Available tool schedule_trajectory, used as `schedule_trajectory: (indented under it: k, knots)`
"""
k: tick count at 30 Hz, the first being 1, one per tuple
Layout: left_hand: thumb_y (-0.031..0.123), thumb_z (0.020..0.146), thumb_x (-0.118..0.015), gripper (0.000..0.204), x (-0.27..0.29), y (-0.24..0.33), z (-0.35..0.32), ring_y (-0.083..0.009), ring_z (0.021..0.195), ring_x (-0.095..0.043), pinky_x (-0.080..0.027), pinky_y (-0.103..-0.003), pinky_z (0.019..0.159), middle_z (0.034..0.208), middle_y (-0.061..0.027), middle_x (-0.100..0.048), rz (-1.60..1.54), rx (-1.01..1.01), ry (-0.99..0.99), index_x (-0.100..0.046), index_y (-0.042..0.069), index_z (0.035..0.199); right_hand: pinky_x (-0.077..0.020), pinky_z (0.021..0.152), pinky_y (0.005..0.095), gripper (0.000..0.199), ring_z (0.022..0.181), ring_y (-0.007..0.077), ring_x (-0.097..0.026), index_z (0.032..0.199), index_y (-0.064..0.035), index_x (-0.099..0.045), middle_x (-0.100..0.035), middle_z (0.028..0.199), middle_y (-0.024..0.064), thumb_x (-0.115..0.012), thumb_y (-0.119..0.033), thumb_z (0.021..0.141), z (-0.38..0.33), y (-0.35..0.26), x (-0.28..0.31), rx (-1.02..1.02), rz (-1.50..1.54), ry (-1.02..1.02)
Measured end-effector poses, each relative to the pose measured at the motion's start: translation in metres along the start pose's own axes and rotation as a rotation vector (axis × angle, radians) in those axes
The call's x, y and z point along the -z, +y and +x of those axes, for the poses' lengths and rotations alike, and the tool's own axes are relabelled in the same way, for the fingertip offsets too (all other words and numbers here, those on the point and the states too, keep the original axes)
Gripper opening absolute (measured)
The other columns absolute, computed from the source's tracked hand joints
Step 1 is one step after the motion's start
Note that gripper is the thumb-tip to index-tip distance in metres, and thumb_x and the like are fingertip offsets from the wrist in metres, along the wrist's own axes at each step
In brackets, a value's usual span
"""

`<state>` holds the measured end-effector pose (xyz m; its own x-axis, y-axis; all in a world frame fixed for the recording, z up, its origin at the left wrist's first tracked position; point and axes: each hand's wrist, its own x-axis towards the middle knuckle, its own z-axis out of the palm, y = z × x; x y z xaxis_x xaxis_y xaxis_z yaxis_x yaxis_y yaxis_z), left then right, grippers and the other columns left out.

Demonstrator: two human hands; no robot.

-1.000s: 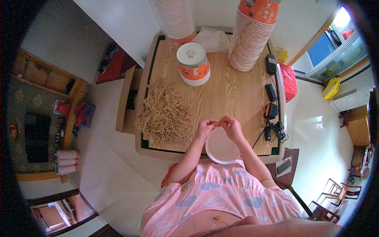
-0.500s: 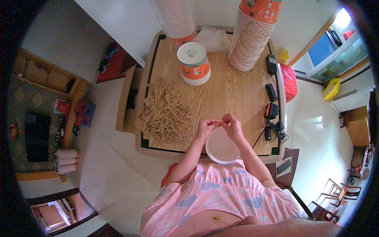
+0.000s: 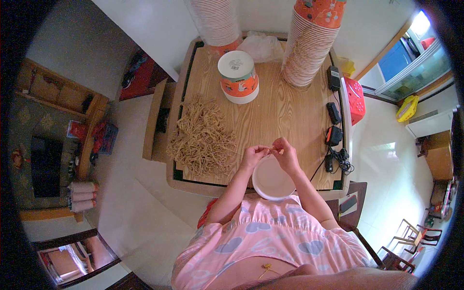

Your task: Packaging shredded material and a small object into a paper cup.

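Observation:
At the far rim of a white-lined paper bucket, my left hand and my right hand meet with fingertips pinched. Whatever lies between the fingers is too small to make out. The bucket's open mouth faces up, close against my body at the table's near edge. Left of my hands lies a tangled heap of tan twisted cords. Beyond them, an orange and green paper bucket stands upside down on the table.
Two tall stacks of nested paper buckets, left and right, stand at the back of the table with a crumpled plastic bag between them. Black adapters and cables line the right edge. A cardboard box adjoins the left side.
My fingers have shifted very slightly at the bucket's far rim. The bucket, cords and stacks stay in place; the whole view has moved a touch.

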<state>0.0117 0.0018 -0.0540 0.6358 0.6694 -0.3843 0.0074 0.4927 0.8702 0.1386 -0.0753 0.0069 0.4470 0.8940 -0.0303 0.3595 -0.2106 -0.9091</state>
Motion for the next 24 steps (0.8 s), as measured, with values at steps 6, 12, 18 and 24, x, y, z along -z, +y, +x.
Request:
schedule_trajectory:
  k: [6, 12, 18, 24]
  knots:
    - [0.012, 0.077, -0.064, 0.013, 0.0010, -0.0030, 0.0026, -0.0115, 0.070, -0.058, -0.047, -0.024, 0.065, 0.079, -0.0041, -0.062, 0.006, -0.022, 0.011, -0.059, 0.003, 0.085, -0.0458, 0.063, 0.0260, 0.023, 0.068, 0.0136, -0.057, 0.086, -0.0020, -0.049, -0.056, 0.070, 0.0062, -0.059, 0.008, 0.068, 0.0009, 0.0018, -0.0020, -0.021, 0.057, 0.016]
    - [0.009, 0.077, -0.063, 0.013, -0.0007, -0.0040, 0.0024, -0.0115, 0.072, -0.058, -0.048, -0.024, 0.066, 0.081, -0.0038, -0.063, -0.023, -0.043, 0.024, -0.061, 0.002, 0.088, -0.0449, 0.061, 0.0255, 0.022, 0.066, 0.0124, -0.055, 0.085, -0.0024, -0.049, -0.055, 0.070, 0.0053, -0.060, 0.008, 0.068, 0.0012, 0.0031, -0.0027, -0.007, 0.058, 0.022]
    - [0.010, 0.077, -0.063, 0.014, 0.0001, -0.0003, 0.0009, -0.0104, 0.070, -0.058, -0.048, -0.024, 0.064, 0.079, -0.0030, -0.063, -0.085, 0.049, -0.013, -0.063, 0.002, 0.088, -0.0440, 0.060, 0.0254, 0.022, 0.064, 0.0119, -0.051, 0.084, -0.0023, -0.049, -0.053, 0.068, 0.0041, -0.061, 0.006, 0.068, 0.0010, 0.0045, -0.0029, 0.004, 0.030, 0.031]
    - [0.008, 0.078, -0.061, 0.014, 0.0007, 0.0033, -0.0006, -0.0110, 0.073, -0.058, -0.047, -0.024, 0.067, 0.081, -0.0053, -0.063, -0.062, 0.069, -0.007, -0.062, -0.001, 0.089, -0.0440, 0.061, 0.0257, 0.021, 0.065, 0.0121, -0.051, 0.084, -0.0023, -0.049, -0.052, 0.068, 0.0040, -0.061, 0.006, 0.069, -0.0001, 0.0009, -0.0024, 0.005, 0.026, 0.029]
